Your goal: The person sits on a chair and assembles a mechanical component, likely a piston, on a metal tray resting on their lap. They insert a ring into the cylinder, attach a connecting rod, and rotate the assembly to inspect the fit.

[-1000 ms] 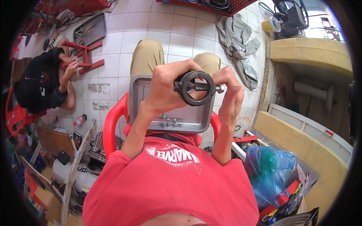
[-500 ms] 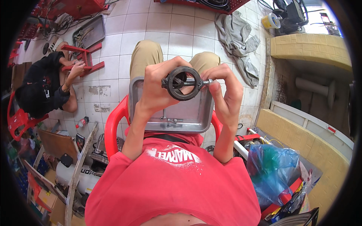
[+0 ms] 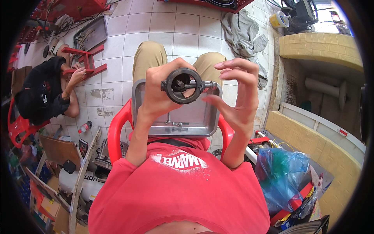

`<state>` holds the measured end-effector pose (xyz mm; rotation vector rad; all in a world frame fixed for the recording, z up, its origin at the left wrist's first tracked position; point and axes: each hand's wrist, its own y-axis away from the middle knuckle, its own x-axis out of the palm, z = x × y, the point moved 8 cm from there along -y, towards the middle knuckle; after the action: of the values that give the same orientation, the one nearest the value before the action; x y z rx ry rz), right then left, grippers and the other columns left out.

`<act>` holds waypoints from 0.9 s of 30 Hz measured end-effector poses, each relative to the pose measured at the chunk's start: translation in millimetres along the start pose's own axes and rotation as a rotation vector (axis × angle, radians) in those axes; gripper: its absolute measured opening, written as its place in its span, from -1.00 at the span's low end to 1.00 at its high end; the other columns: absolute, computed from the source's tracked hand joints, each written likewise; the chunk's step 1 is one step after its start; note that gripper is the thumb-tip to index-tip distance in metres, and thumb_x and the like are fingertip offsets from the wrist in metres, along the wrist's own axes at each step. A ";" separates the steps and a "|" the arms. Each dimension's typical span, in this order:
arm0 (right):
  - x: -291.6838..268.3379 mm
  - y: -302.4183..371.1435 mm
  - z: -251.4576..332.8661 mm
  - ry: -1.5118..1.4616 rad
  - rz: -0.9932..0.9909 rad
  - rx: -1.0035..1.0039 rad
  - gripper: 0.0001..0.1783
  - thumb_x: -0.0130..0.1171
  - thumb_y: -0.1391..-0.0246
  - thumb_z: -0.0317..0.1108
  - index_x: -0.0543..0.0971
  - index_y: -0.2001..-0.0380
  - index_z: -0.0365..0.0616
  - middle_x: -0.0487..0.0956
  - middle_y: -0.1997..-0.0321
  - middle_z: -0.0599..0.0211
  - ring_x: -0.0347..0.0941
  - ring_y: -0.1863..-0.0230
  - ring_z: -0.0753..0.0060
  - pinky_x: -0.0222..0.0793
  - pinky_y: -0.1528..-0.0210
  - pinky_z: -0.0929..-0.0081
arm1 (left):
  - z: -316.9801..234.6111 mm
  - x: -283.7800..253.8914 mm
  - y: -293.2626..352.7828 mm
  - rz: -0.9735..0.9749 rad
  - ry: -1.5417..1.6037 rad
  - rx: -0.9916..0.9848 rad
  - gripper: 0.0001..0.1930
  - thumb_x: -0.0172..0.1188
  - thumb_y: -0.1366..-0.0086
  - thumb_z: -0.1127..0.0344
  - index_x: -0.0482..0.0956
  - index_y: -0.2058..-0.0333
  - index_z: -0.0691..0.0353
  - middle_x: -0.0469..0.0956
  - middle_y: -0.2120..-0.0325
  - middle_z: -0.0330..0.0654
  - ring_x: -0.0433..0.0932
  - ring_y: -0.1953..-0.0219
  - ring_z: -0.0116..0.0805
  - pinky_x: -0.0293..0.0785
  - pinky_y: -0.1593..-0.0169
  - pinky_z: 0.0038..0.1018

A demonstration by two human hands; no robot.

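Note:
Above the tray on my lap, my left hand [image 3: 161, 87] grips a dark metal ring-shaped part [image 3: 182, 102]. A bolt [image 3: 209, 86] runs sideways through the ring's wall, its threads showing inside the opening and its head end jutting out to the right. Just right of that end is my right hand [image 3: 241, 91], its fingers curved and spread apart, holding nothing. Beneath both hands the shallow metal tray [image 3: 194, 132] has a few small bolts [image 3: 179, 124] in it. What the left fingers do behind the ring is hidden.
At far left a co-worker in black [image 3: 43, 87] handles a red metal frame [image 3: 89, 64]. Another metal tray [image 3: 95, 33] lies beyond. A grey cloth [image 3: 243, 35] is spread on the tiles. Blue plastic bags [image 3: 278, 171] sit at right. Red chair arms [image 3: 115, 132] flank me.
My right hand has let go of the bolt's outer end and opened, moving slightly right. The ring has shifted a little left in my left hand.

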<state>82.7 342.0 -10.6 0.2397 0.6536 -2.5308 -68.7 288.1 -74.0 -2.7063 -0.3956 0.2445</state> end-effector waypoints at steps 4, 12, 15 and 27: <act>-2.4 -1.5 -8.9 0.124 0.147 -0.015 -0.61 0.55 0.20 -0.38 0.63 0.26 -0.19 0.46 -0.01 0.18 0.49 -0.04 0.16 0.45 -0.06 0.26 | -2.7 0.8 -1.1 0.015 -0.023 -0.006 -0.77 0.45 -0.01 0.36 0.61 0.34 0.21 0.63 0.54 -0.27 0.62 0.54 -0.47 0.48 0.41 -0.55; -9.2 0.8 -8.4 -0.023 -0.013 -0.002 -0.80 0.47 0.06 -0.47 0.62 0.38 -0.17 0.47 0.05 0.21 0.49 0.03 0.22 0.44 0.07 0.33 | 1.0 -0.2 0.0 -0.005 -0.024 -0.021 -0.78 0.44 -0.01 0.38 0.60 0.36 0.22 0.62 0.54 -0.26 0.62 0.53 -0.46 0.48 0.40 -0.55; -4.2 -2.9 -4.7 0.159 0.098 -0.043 -0.75 0.50 0.10 -0.45 0.62 0.34 -0.16 0.47 0.06 0.18 0.47 0.04 0.24 0.44 0.07 0.34 | -0.4 -0.9 -1.0 0.020 -0.068 -0.001 -0.78 0.44 -0.01 0.38 0.60 0.36 0.22 0.63 0.53 -0.26 0.62 0.52 -0.45 0.48 0.40 -0.55; -3.4 1.1 -9.2 0.230 0.152 -0.113 -0.63 0.60 0.21 -0.42 0.66 0.27 -0.13 0.42 0.02 0.21 0.50 0.04 0.20 0.44 0.02 0.23 | -2.3 -1.6 -1.9 0.051 -0.048 -0.001 -0.77 0.44 -0.03 0.37 0.60 0.35 0.24 0.63 0.52 -0.26 0.62 0.51 -0.49 0.49 0.39 -0.56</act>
<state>86.5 347.2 -18.1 0.5250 0.8309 -2.3319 -70.2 288.4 -70.9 -2.7177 -0.3414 0.3248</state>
